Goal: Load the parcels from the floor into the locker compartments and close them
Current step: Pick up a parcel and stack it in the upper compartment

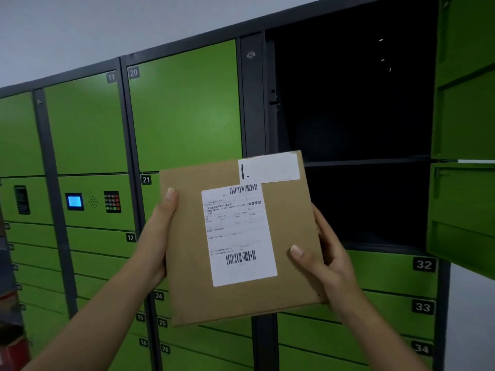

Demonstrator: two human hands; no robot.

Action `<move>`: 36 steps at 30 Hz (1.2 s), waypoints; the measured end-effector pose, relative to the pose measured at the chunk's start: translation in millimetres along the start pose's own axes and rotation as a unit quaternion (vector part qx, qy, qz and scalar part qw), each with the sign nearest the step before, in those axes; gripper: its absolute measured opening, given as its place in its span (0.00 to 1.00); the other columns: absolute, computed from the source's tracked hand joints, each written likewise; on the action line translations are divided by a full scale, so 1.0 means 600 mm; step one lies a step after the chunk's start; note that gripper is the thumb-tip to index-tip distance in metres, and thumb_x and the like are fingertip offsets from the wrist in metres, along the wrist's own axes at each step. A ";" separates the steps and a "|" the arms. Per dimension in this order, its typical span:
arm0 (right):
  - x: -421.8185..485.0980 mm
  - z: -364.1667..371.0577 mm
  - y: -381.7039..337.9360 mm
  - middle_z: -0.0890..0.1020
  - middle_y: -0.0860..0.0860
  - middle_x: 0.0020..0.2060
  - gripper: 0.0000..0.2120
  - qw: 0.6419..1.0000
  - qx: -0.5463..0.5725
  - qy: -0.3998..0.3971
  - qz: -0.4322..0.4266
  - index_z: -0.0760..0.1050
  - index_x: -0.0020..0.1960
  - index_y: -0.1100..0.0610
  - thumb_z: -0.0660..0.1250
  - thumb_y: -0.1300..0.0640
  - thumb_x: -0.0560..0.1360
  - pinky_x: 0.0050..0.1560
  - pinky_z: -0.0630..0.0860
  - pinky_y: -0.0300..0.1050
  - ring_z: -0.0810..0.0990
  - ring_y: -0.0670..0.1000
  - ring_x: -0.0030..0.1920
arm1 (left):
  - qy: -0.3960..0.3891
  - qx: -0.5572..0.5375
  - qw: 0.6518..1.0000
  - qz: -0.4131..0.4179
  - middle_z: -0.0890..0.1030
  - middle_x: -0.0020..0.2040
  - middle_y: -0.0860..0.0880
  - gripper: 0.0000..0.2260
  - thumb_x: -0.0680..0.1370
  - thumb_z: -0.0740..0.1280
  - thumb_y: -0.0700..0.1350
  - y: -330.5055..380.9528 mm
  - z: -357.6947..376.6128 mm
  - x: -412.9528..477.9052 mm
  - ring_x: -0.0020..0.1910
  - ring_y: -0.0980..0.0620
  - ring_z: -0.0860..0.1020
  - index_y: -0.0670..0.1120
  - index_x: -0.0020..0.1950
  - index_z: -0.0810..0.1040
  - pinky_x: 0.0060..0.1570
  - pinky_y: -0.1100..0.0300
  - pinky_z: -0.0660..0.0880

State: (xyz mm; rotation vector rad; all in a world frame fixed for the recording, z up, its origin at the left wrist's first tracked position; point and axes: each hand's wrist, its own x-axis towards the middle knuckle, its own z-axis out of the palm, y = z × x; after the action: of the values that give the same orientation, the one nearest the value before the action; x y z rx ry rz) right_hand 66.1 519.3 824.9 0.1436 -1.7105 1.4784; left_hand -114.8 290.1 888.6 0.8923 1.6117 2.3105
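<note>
A flat brown cardboard parcel (pixel 192 277) with a white shipping label and a white sticker marked "1." is held up in front of the green locker wall. My left hand (pixel 158 231) grips its left edge and my right hand (pixel 321 253) grips its right edge. Behind the parcel's upper right corner two compartments stand open: a tall upper one (pixel 348 97) and a lower one (pixel 369 204), both dark inside. Their green doors (pixel 463 103) (pixel 460 210) swing out at the far right.
Shut green doors numbered 11, 20, 21, 12, 32 and 33 fill the wall. A control panel with a blue screen (pixel 74 201) and a keypad (pixel 112 201) sits at the left. Red and dark objects (pixel 10 344) lie at the bottom left edge.
</note>
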 end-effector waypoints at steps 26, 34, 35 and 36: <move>0.013 -0.023 -0.078 0.76 0.34 0.68 0.34 0.985 -0.088 0.141 -0.040 0.60 0.78 0.33 0.67 0.42 0.74 0.67 0.73 0.45 0.77 0.39 0.67 | -0.067 -0.080 0.994 -0.020 0.86 0.61 0.53 0.26 0.74 0.74 0.56 0.022 0.075 0.057 0.64 0.48 0.82 0.57 0.72 0.78 0.57 0.48 0.78; 0.149 -0.112 -0.152 0.81 0.44 0.62 0.28 0.959 -0.067 0.273 -0.028 0.70 0.72 0.38 0.67 0.41 0.72 0.64 0.78 0.59 0.81 0.51 0.62 | -0.142 -0.068 0.985 0.068 0.83 0.65 0.52 0.29 0.77 0.74 0.47 0.064 0.222 0.130 0.57 0.53 0.85 0.53 0.77 0.70 0.52 0.57 0.82; 0.171 -0.121 -0.159 0.81 0.45 0.63 0.26 0.955 -0.073 0.287 -0.031 0.71 0.72 0.39 0.66 0.43 0.74 0.63 0.78 0.56 0.80 0.50 0.62 | -0.148 -0.063 0.984 0.074 0.81 0.66 0.52 0.32 0.75 0.76 0.47 0.070 0.236 0.144 0.59 0.51 0.84 0.53 0.78 0.69 0.58 0.52 0.82; 0.192 -0.131 -0.167 0.80 0.45 0.63 0.23 0.948 -0.079 0.305 -0.038 0.72 0.71 0.40 0.66 0.44 0.76 0.61 0.78 0.53 0.80 0.50 0.61 | -0.154 -0.057 0.983 0.078 0.80 0.67 0.52 0.36 0.73 0.77 0.48 0.078 0.249 0.156 0.61 0.50 0.82 0.54 0.79 0.67 0.63 0.48 0.80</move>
State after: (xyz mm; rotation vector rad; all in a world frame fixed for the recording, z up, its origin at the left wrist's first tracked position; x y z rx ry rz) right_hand 91.4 605.6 971.3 -0.3041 -1.2877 1.1590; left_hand -96.3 433.6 999.3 1.3144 1.3124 2.1987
